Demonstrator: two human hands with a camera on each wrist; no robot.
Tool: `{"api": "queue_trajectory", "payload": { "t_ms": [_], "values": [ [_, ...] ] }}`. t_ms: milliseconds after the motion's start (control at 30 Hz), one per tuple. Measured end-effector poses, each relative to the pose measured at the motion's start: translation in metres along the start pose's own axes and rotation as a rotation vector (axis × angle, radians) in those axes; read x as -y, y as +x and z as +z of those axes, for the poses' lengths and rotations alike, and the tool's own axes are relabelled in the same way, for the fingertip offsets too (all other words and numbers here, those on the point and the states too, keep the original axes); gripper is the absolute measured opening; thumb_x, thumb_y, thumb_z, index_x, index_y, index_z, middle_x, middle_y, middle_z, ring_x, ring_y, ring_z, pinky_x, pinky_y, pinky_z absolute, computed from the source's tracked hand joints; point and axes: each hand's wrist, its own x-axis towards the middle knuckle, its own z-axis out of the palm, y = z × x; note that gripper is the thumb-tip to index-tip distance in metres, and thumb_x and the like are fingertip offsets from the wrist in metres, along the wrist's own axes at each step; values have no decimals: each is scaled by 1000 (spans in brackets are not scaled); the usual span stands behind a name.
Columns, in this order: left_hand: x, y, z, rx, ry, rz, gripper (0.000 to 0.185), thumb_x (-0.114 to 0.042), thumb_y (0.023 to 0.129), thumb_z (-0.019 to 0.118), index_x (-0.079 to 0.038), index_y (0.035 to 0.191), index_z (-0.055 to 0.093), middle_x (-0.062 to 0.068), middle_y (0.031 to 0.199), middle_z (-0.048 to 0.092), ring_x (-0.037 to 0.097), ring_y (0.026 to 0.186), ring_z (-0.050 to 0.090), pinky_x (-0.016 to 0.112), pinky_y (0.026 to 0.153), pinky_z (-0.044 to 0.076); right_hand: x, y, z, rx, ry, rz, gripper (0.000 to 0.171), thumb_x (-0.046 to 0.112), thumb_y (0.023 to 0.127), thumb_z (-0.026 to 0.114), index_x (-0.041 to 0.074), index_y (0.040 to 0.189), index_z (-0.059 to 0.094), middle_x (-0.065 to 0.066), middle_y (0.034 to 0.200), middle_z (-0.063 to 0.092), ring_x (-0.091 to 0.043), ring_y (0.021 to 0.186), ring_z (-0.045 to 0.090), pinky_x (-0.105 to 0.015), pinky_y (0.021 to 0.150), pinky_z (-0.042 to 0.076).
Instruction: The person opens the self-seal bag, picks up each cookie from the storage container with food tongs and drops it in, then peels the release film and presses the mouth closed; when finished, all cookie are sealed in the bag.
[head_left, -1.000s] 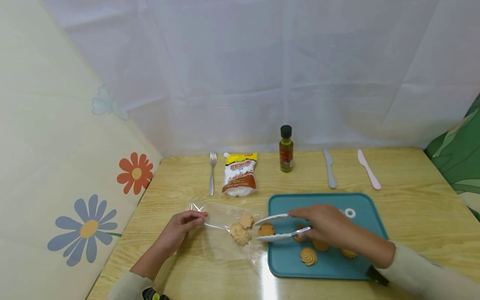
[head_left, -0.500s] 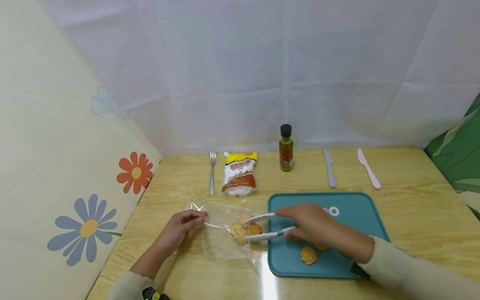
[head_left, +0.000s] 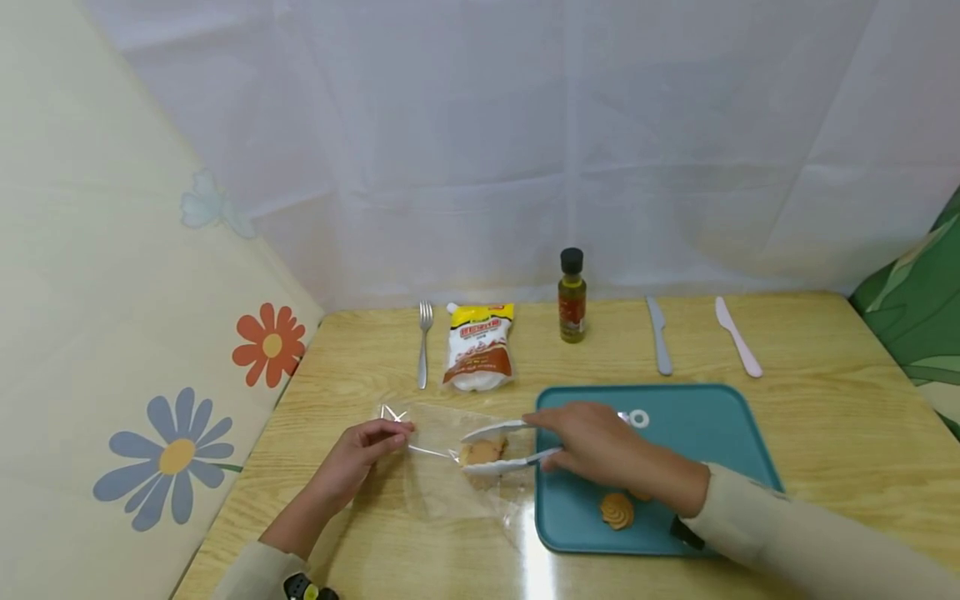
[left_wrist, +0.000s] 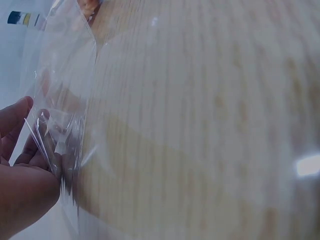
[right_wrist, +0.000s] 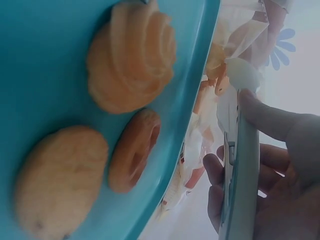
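Observation:
My left hand [head_left: 363,458] pinches the edge of a clear plastic bag [head_left: 438,496] lying on the table; the left wrist view shows its crumpled film [left_wrist: 65,130] between thumb and fingers. My right hand [head_left: 592,442] grips tongs [head_left: 498,467] with pale scalloped tips, which reach left into the bag on either side of the cookies [head_left: 482,451] in it. How many cookies lie there is hard to tell. Beneath the right forearm is a teal tray [head_left: 720,433]. It bears a swirl cookie [right_wrist: 132,60], an oval cookie [right_wrist: 60,180] and a ring-shaped cookie [right_wrist: 132,150]; my right arm partly hides them in the head view.
Along the back of the table lie a fork [head_left: 423,346], a filled white-and-brown packet [head_left: 480,350], a grey knife [head_left: 660,337] and a pink knife [head_left: 738,337]. A small bottle with a black cap [head_left: 572,300] stands upright between them. A white cloth [head_left: 450,167] hangs behind.
The tongs in my right hand have moved left from the tray's edge into the bag, carrying a round brown cookie with them. My left hand stays where it was on the bag.

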Motion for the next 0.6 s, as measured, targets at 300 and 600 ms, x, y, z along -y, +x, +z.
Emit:
{"api": "queue_trajectory", "payload": {
  "t_ms": [300,600],
  "values": [
    [1,0,0,1,5,6,29,-9,102,65,12,121,66,20,137,64,-2,117,60,17,96,49,9,11,5,-27,-53,-4,63,35,85,85,14,141,64,-3,133,70,-24,109,68,-43,83,57],
    [1,1,0,-3,7,0,29,-9,101,66,12,121,66,19,137,65,-2,116,60,17,96,49,13,14,6,-2,-68,13,67,37,84,86,16,143,62,-2,139,66,-24,111,68,-43,82,57]
  ]
}}
